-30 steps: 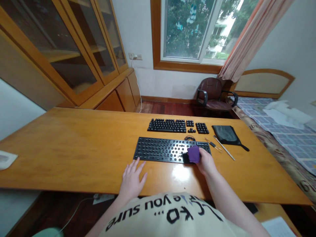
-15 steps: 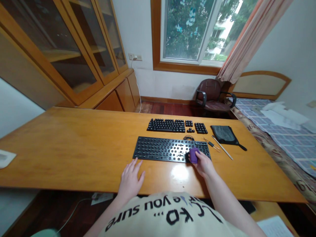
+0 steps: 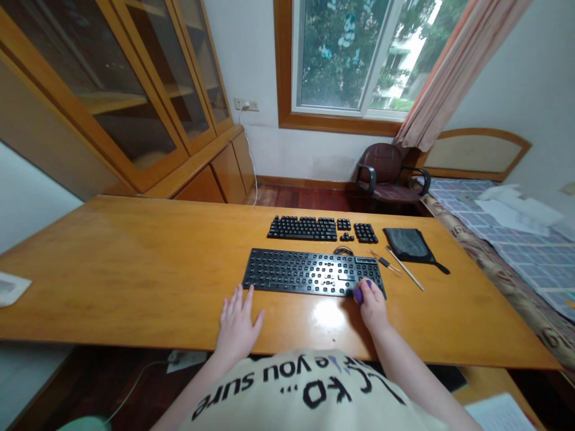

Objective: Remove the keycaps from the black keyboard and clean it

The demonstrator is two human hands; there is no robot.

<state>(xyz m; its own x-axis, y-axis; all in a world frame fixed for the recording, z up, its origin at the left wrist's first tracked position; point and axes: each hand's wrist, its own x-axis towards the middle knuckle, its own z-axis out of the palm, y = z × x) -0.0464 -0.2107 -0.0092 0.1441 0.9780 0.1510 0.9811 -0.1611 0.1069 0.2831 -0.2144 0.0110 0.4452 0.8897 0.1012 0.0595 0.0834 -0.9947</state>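
Note:
A black keyboard base (image 3: 305, 272) with its keycaps removed lies on the wooden table (image 3: 135, 269). The removed keycaps (image 3: 303, 228) are laid out in rows behind it. My right hand (image 3: 372, 305) is closed around a small purple thing (image 3: 358, 294), mostly hidden in the fist, at the keyboard's front right corner. My left hand (image 3: 237, 323) lies flat on the table with fingers spread, just in front of the keyboard's left end.
A black cloth pouch (image 3: 409, 244), a thin stick (image 3: 404, 268) and a small metal puller (image 3: 385, 262) lie right of the keyboard. A white sheet (image 3: 9, 288) sits at the table's left edge. A chair (image 3: 386, 173) and a bed (image 3: 525, 251) stand beyond.
My right hand has slid right along the keyboard's front edge to the corner and curled over the purple thing, hiding most of it. The left hand has barely shifted.

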